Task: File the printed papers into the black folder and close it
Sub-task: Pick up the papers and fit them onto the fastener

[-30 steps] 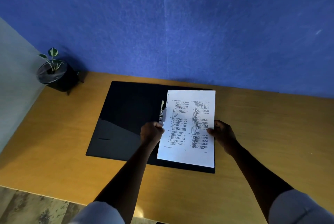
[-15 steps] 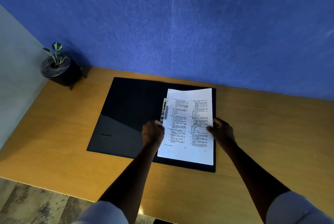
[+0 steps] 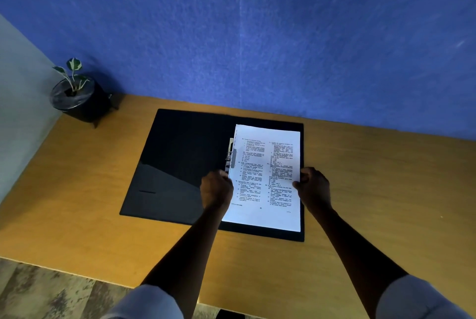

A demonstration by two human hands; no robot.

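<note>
Black folder (image 3: 180,164): lying open on the table (image 3: 373,189); printed papers (image 3: 268,179): over its right half, beside the metal clip (image 3: 230,157); left hand (image 3: 217,189) and right hand (image 3: 313,187): fingers gripping the papers' side edges; potted plant (image 3: 77,97): far-left corner.

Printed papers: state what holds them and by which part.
Both hands hold the printed papers: left hand at the left edge, right hand at the right edge.

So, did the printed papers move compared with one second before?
Yes. The printed papers shifted away from the person: their near edge now lies inside the black folder, no longer overhanging it.
</note>
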